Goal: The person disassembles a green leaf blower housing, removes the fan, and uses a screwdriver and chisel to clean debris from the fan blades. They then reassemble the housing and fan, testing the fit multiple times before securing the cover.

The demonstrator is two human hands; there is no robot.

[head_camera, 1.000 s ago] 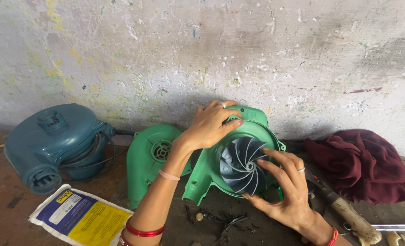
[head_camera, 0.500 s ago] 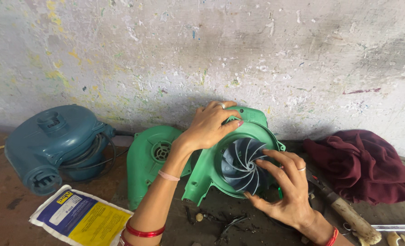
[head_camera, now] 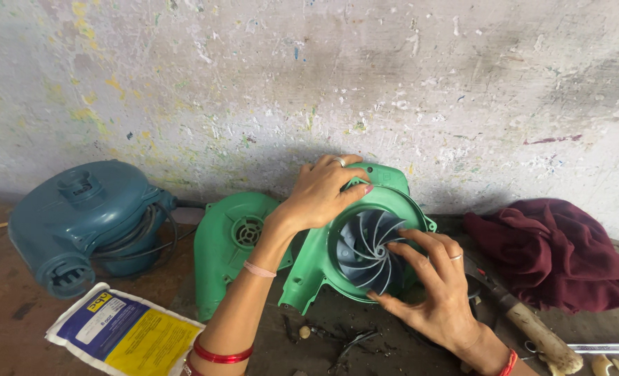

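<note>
I see the green blower half [head_camera: 323, 264] propped upright against the wall, just right of the loose green cover [head_camera: 229, 247]. My left hand [head_camera: 320, 195] is wrapped over its top edge, fingers pressed around the rim. My right hand [head_camera: 431, 292] is spread, fingertips resting on the grey fan wheel [head_camera: 368, 251] inside it. I'd worry the thin blades could crack if the fingers push sideways. The half could also slide off its narrow lower end if the top grip loosens. Grit below it might get into the wheel.
</note>
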